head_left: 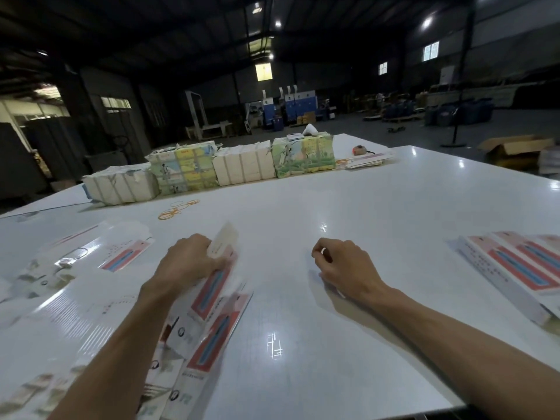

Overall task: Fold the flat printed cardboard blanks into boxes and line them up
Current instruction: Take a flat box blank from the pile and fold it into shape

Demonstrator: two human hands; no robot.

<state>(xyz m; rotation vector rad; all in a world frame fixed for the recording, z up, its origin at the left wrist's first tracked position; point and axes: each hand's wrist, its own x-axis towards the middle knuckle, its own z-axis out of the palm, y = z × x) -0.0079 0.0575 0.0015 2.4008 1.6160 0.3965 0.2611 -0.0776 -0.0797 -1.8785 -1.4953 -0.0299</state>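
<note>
Left hand (pixel 194 262): your fingers curl round a blurred blank (pixel 215 281).
Right hand (pixel 342 265): your fingers are curled, holding nothing, low over the table (pixel 363 207).
Room: tabletop runs between your hands.
Boxes (pixel 512 268): at the right edge.
Bundles (pixel 212 168): 4, far side.

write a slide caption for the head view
Left hand grips a blank over the table; right hand curled, boxes lined up at right.

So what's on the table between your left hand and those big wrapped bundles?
Between the left hand and the bundles, a few orange rubber bands lie loose on the white table in the head view; otherwise it's bare.
</note>
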